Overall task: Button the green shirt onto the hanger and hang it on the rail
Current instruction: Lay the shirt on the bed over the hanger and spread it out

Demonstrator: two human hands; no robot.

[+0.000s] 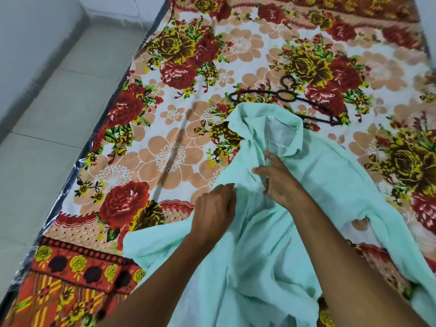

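Note:
A pale green shirt (330,175) lies crumpled on a floral bedsheet, collar pointing away from me and a white label showing inside the neck. A black hanger (286,98) rests flat on the sheet just beyond the collar, apart from the shirt except where its lower bar runs behind the collar. My left hand (215,210) pinches the shirt's front edge below the collar. My right hand (280,179) holds the facing front edge, fingers curled into the cloth. No rail is in view.
The floral bedsheet (169,147) covers a mattress whose left edge (70,185) runs diagonally. A pale tiled floor (47,114) lies to the left of it. The shirt's sleeve (405,234) spreads toward the right side.

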